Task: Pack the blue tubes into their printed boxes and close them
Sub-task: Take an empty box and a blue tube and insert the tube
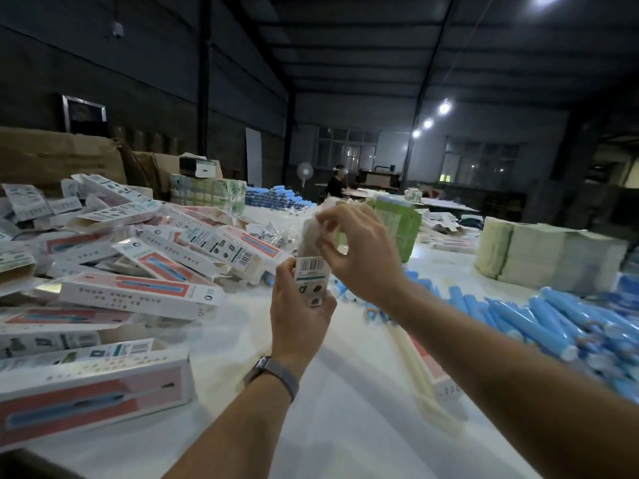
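Left hand (300,307): gripped the box (310,271) upright by its lower half.
Right hand (359,252): pinched the box's top flap, above the left.

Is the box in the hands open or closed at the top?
Open: the box stands upright in the left hand, while the right hand pinches its raised top flap.

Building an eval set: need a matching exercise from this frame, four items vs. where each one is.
Items:
1. printed box
2. loose blue tubes
3. pile of printed boxes
4. wristwatch

Places:
A. heaped on the table's left side
B. on the left arm
C. upright in the left hand, right hand at its top flap
D. spread over the table's right side

Pairs: 1-C, 2-D, 3-A, 4-B
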Demonstrator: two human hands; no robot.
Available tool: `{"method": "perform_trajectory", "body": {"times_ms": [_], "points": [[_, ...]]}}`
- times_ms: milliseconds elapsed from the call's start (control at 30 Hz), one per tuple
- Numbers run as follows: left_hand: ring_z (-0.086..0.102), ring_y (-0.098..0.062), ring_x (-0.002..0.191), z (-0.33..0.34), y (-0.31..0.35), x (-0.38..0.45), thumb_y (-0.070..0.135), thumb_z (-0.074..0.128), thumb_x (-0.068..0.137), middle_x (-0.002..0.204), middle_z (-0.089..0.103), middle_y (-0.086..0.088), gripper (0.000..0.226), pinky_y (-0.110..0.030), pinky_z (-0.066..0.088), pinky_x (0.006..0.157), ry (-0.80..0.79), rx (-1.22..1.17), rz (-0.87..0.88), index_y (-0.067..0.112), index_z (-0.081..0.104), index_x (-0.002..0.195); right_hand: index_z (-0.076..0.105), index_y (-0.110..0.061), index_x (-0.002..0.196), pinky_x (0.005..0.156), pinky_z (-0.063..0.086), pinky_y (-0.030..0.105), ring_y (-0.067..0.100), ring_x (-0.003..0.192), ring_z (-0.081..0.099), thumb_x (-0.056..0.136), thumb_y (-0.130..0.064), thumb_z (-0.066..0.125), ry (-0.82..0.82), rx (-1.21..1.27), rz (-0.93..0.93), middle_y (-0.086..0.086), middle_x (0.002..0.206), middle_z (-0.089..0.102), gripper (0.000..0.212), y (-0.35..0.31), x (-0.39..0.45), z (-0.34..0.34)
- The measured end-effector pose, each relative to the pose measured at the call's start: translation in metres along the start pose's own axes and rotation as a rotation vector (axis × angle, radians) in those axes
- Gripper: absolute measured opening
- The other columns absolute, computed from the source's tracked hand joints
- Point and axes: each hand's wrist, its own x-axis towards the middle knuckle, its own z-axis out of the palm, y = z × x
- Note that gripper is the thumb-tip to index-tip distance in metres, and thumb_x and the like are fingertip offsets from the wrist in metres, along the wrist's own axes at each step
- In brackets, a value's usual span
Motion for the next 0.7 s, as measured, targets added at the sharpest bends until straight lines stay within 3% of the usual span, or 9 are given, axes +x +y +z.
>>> {"method": "perform_trajectory", "body": {"times_ms": [167, 267, 333, 433, 533, 633, 700], "points": [[0.062, -0.03, 0.1, 0.0, 0.003, -0.001, 0.002, 0.076, 0.076, 0.113, 0.061, -0.01, 0.055, -0.041, 0.054, 0.083, -0.012, -0.015, 0.023, 0.011, 0.043, 0.12, 0.071, -0.015, 0.096, 0.079, 0.041, 0.033, 0.018, 0.107, 0.046, 0.094, -0.038, 0.056, -0.093, -0.061, 0.059, 0.001, 0.111, 0.053, 0.027, 0.011, -0.01, -0.008], [0.061, -0.006, 0.098, 0.0, 0.013, -0.006, 0.026, 0.063, 0.085, 0.111, 0.059, 0.012, 0.046, -0.014, 0.049, 0.077, -0.057, -0.139, 0.014, 0.036, 0.037, 0.122, 0.063, -0.021, 0.116, 0.086, 0.045, 0.034, 0.014, 0.103, 0.052, 0.094, -0.029, 0.058, -0.102, 0.137, 0.156, -0.002, 0.119, 0.053, 0.024, 0.012, -0.009, -0.01], [0.058, 0.005, 0.104, 0.0, 0.019, -0.007, 0.039, 0.048, 0.088, 0.12, 0.057, 0.017, 0.044, -0.006, 0.044, 0.079, -0.122, -0.208, 0.021, 0.049, 0.035, 0.129, 0.053, -0.026, 0.124, 0.083, 0.053, 0.046, 0.019, 0.093, 0.061, 0.093, -0.021, 0.061, -0.116, 0.35, 0.309, 0.0, 0.117, 0.058, 0.032, 0.01, -0.011, -0.008], [0.056, 0.003, 0.118, 0.0, 0.024, -0.006, 0.042, 0.04, 0.095, 0.133, 0.055, 0.027, 0.049, -0.015, 0.047, 0.092, -0.203, -0.274, 0.016, 0.072, 0.027, 0.131, 0.049, -0.029, 0.121, 0.077, 0.057, 0.051, 0.026, 0.082, 0.067, 0.096, -0.014, 0.059, -0.044, 0.596, 0.422, 0.001, 0.105, 0.064, 0.031, 0.008, -0.02, -0.002], [0.054, 0.006, 0.123, -0.002, 0.026, -0.004, 0.041, 0.037, 0.098, 0.133, 0.051, 0.041, 0.049, -0.019, 0.048, 0.096, -0.232, -0.341, 0.025, 0.081, 0.03, 0.125, 0.043, -0.039, 0.122, 0.073, 0.061, 0.037, 0.016, 0.082, 0.072, 0.095, -0.013, 0.061, 0.06, 0.797, 0.468, 0.003, 0.11, 0.063, 0.041, 0.007, -0.029, 0.003], [0.053, -0.003, 0.128, -0.002, 0.028, -0.002, 0.038, 0.039, 0.098, 0.144, 0.049, 0.026, 0.05, -0.038, 0.047, 0.107, -0.232, -0.338, 0.055, 0.079, 0.033, 0.126, 0.047, -0.039, 0.106, 0.07, 0.06, 0.033, 0.009, 0.079, 0.07, 0.092, -0.017, 0.066, 0.15, 0.778, 0.501, -0.008, 0.106, 0.06, 0.033, 0.01, -0.031, 0.007], [0.062, -0.011, 0.118, -0.003, 0.026, -0.001, 0.037, 0.043, 0.097, 0.136, 0.057, 0.016, 0.05, -0.044, 0.052, 0.1, -0.234, -0.323, 0.064, 0.078, 0.034, 0.125, 0.053, -0.034, 0.098, 0.073, 0.06, 0.033, 0.008, 0.079, 0.068, 0.092, -0.021, 0.067, 0.168, 0.768, 0.514, -0.016, 0.097, 0.062, 0.02, 0.013, -0.034, 0.009]]}}
